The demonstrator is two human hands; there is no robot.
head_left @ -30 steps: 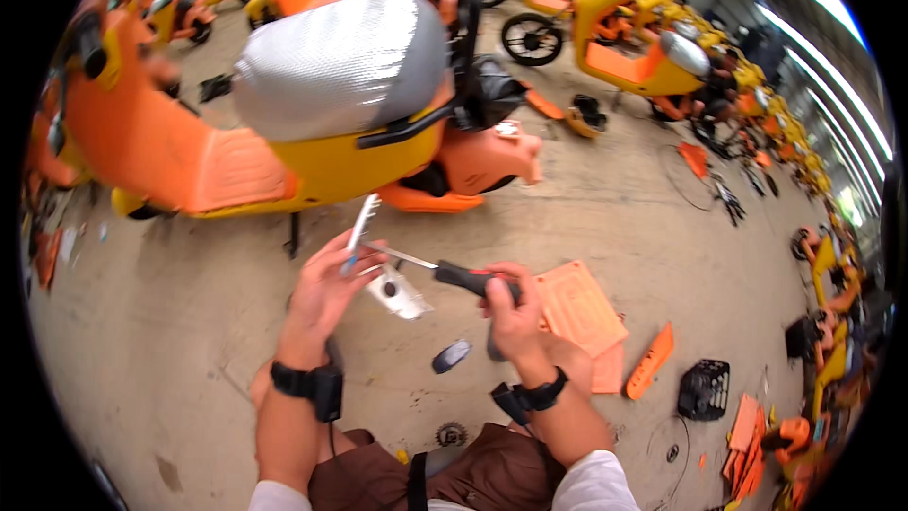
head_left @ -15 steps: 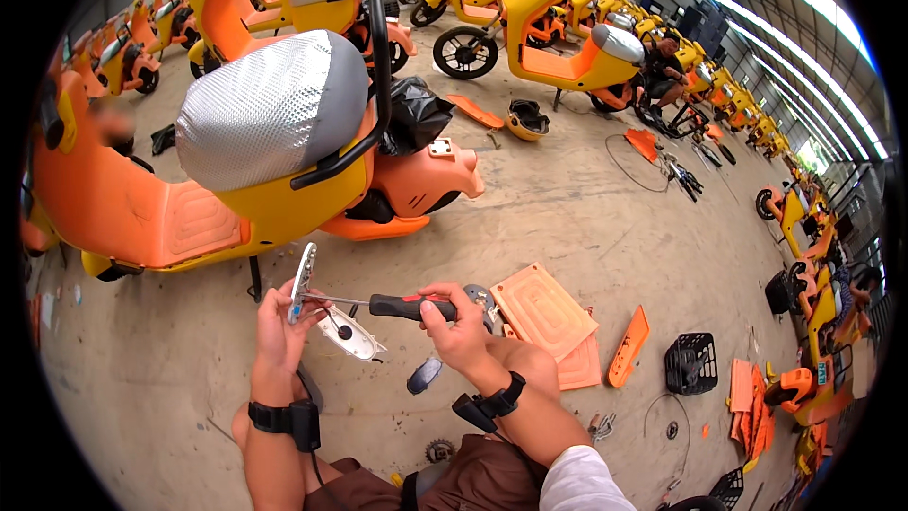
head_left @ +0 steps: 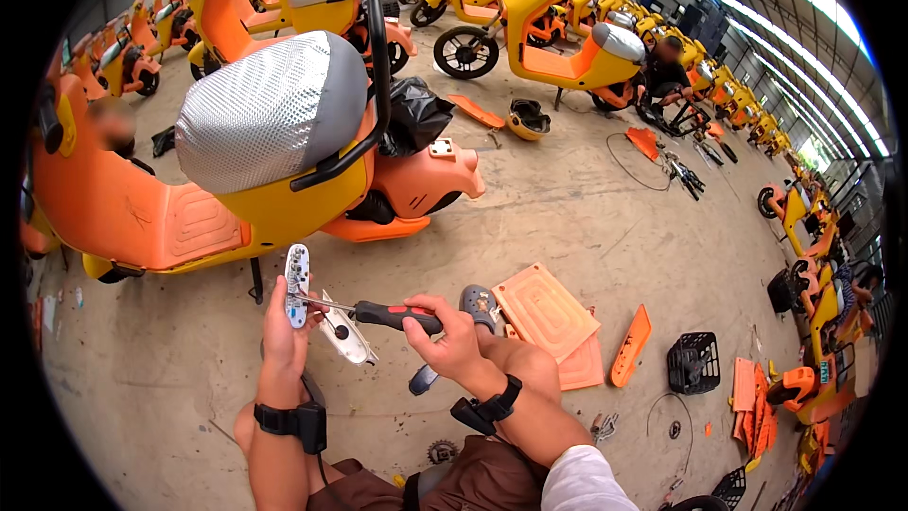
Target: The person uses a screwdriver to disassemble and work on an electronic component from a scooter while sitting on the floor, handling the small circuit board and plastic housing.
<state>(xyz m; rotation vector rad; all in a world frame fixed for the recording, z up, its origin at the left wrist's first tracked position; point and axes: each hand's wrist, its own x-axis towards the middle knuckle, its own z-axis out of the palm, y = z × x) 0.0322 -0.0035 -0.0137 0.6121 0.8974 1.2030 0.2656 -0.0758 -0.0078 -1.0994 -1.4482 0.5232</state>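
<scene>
My left hand (head_left: 282, 329) grips a long oval circuit board (head_left: 297, 279) upright, its white and blue face turned toward me. In my right hand (head_left: 446, 339) is a screwdriver (head_left: 399, 316) with a black and red handle. Its shaft points left, and the tip meets the lower half of the board or lies just in front of it; I cannot tell which. A white oval housing (head_left: 355, 344) with a dark round spot shows just right of my left hand. Whether it hangs or lies on the floor is unclear.
A yellow and orange scooter (head_left: 274, 218) with a silver seat cover stands ahead. Orange panels (head_left: 546, 308), a curved orange strip (head_left: 630, 345) and a black basket (head_left: 693, 363) lie to the right. Rows of scooters and a crouching person (head_left: 665, 80) are farther back.
The board has turned from nearly edge-on to show its face. My right hand and the screwdriver handle have dropped slightly, so the shaft now slants up to the left.
</scene>
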